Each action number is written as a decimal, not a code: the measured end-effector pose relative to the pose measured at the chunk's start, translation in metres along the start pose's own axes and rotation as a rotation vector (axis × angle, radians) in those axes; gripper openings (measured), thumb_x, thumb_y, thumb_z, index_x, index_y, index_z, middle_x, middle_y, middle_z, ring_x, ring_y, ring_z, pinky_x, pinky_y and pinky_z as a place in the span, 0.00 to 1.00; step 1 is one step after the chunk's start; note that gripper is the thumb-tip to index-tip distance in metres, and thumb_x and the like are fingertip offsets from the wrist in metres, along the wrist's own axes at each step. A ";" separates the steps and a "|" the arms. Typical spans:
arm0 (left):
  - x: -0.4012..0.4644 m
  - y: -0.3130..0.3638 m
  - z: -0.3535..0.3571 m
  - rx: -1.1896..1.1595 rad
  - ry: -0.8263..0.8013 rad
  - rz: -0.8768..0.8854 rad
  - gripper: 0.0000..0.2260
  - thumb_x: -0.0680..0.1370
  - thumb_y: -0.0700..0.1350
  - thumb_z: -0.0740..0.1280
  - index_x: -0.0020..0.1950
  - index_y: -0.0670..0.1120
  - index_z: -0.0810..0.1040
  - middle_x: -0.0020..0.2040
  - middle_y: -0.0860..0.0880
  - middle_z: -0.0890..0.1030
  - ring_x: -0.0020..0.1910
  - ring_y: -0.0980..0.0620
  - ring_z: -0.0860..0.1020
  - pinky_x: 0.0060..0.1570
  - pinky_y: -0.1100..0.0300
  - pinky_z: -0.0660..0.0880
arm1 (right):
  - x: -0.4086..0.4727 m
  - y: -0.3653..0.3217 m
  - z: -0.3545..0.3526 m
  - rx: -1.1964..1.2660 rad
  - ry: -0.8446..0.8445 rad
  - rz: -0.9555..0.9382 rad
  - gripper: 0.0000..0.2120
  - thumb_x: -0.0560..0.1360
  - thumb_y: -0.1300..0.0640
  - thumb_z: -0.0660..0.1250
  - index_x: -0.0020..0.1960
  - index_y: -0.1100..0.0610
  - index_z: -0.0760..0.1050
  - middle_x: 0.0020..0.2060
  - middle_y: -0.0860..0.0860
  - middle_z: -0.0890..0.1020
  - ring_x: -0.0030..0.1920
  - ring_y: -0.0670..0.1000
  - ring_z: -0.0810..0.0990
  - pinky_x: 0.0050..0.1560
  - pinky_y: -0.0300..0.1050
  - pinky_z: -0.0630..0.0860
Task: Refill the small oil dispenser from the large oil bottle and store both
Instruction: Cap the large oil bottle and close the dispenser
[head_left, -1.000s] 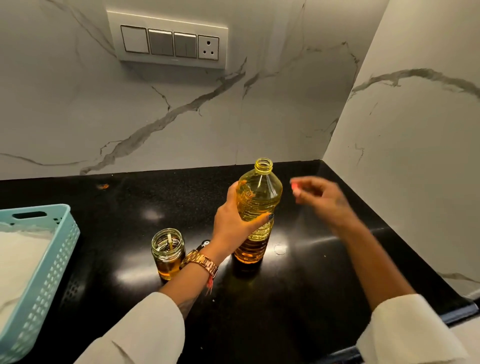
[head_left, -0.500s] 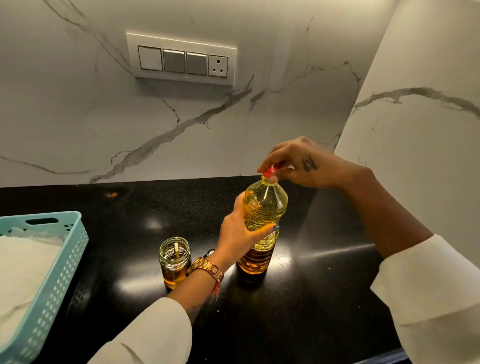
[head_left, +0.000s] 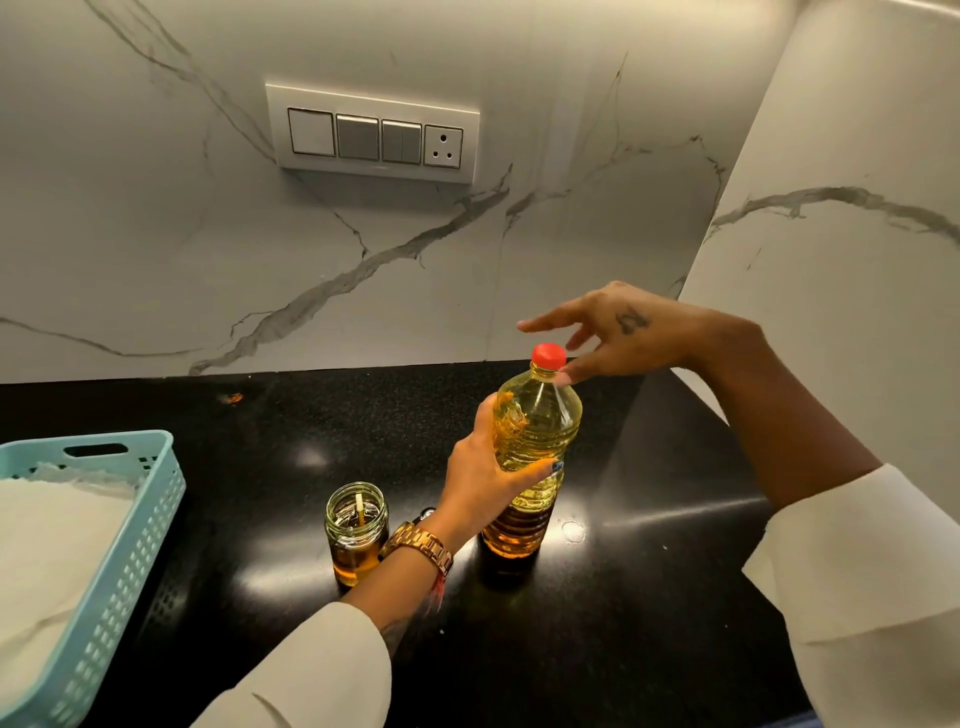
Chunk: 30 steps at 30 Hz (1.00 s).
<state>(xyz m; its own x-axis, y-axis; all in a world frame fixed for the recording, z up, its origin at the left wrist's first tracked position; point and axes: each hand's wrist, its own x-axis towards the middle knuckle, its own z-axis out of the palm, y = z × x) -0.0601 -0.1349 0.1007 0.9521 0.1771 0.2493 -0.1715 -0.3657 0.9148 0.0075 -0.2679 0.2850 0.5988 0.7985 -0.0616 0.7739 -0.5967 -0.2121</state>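
The head camera looks down on a black counter (head_left: 649, 597) in a corner between two white marble walls.

The large oil bottle (head_left: 535, 457) stands upright on the counter, a little right of the middle. It is full of yellow oil, and a red cap (head_left: 548, 355) sits on its neck. The left hand (head_left: 485, 483) grips the bottle from the left side at about half its height: the thumb lies across the front and the other fingers go behind the bottle. A gold watch (head_left: 418, 545) is on the left wrist, above a white sleeve (head_left: 322, 670).

The right hand (head_left: 623, 338) is above and to the right of the cap. Its fingers are spread and relaxed and they hold nothing. One fingertip is just beside the neck, below the cap; whether it touches the bottle, I cannot tell.

The small oil jar (head_left: 357, 530) stands upright on the counter, just left of the left wrist and apart from the large bottle. Its mouth is open, there is amber oil in the lower part, and a thin pale stick stands inside.

At the left edge there is a light blue basket (head_left: 130, 551) with white paper in it. On the back wall is a switch panel (head_left: 371, 136) with a socket at its right end.
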 end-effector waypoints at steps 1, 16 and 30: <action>0.000 0.000 0.000 0.005 0.000 0.000 0.39 0.67 0.50 0.76 0.71 0.55 0.57 0.59 0.53 0.76 0.57 0.56 0.76 0.57 0.60 0.74 | 0.001 -0.001 0.002 0.002 0.034 -0.046 0.23 0.71 0.54 0.70 0.65 0.51 0.72 0.60 0.51 0.78 0.53 0.49 0.80 0.50 0.39 0.76; 0.000 0.000 -0.001 0.001 -0.014 -0.016 0.39 0.67 0.48 0.76 0.71 0.56 0.56 0.58 0.54 0.74 0.57 0.57 0.74 0.56 0.62 0.73 | 0.003 -0.003 0.000 0.051 0.069 -0.033 0.18 0.72 0.56 0.70 0.61 0.54 0.76 0.53 0.51 0.82 0.41 0.44 0.82 0.45 0.37 0.79; 0.000 -0.001 -0.002 0.002 -0.026 -0.026 0.39 0.67 0.50 0.75 0.71 0.57 0.56 0.58 0.55 0.74 0.58 0.55 0.74 0.57 0.59 0.73 | 0.002 -0.002 0.009 0.076 0.163 -0.040 0.13 0.72 0.54 0.69 0.57 0.53 0.79 0.47 0.49 0.81 0.36 0.42 0.80 0.38 0.35 0.78</action>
<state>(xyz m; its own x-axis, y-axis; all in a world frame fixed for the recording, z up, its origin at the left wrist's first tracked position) -0.0604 -0.1328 0.1006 0.9624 0.1625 0.2174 -0.1466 -0.3628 0.9203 0.0061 -0.2643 0.2769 0.5984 0.7942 0.1057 0.7834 -0.5523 -0.2850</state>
